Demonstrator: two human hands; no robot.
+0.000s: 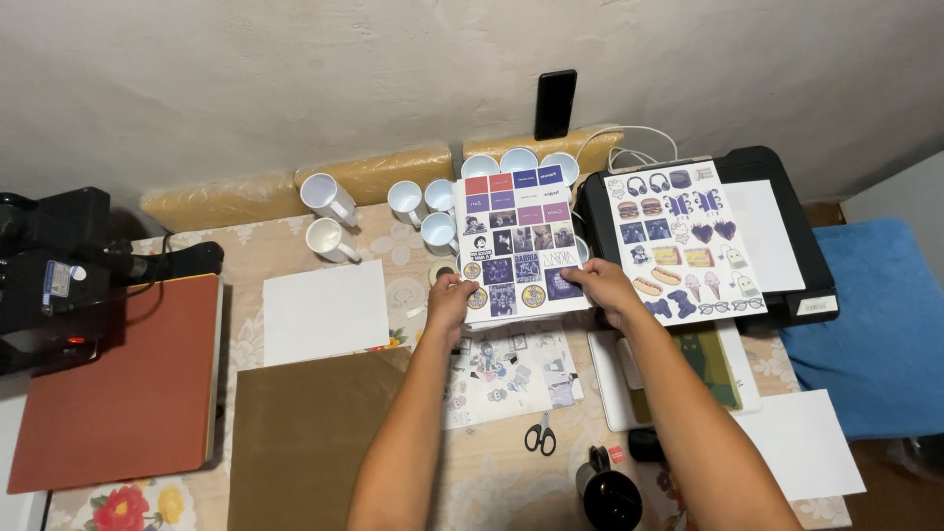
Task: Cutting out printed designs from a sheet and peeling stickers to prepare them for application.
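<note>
Both forearms extended over the bench (433, 462): left hand (451, 298) and right hand (607, 288) each pinch a lower corner of the printed sheet (516, 246), raised before white mugs (438, 211); similar sheet (683, 241) atop black printer (796, 265).

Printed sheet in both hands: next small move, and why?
Probably lower the printed sheet flat onto the table. Left hand and right hand pinch only its bottom edge, so it stands lifted, hiding part of the white mugs behind.
</note>
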